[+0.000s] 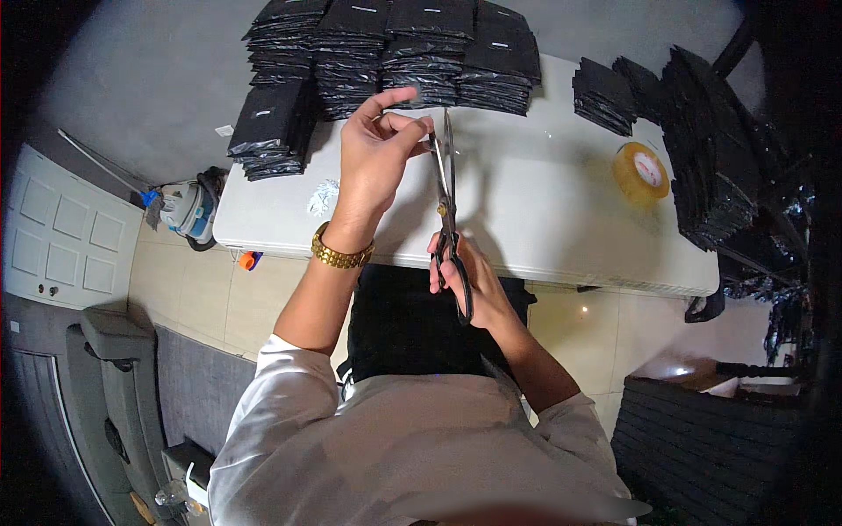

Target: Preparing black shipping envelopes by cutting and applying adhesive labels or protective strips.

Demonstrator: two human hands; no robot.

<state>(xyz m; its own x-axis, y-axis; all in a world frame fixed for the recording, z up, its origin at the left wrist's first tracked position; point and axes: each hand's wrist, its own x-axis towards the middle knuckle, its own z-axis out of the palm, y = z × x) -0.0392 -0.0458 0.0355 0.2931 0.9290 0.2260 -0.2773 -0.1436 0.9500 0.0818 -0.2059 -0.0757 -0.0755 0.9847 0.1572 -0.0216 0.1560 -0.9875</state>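
Observation:
My right hand grips a pair of black-handled scissors by the handle loops, blades pointing away from me over the white table. The blades stand slightly apart. Beside their upper part is my left hand, a gold watch on its wrist. Its thumb and a finger are pinched together against or right next to one blade, and the index finger reaches out past them. What the pinch holds, if anything, I cannot make out. A faint, blurred pale patch shows near the index fingertip. Stacks of flat black plastic packages rise just beyond my hands.
The white table also bears a roll of clear yellowish tape, a crumpled whitish scrap, a shorter black stack at left and more black packages at right. A vacuum cleaner stands on the floor left of the table.

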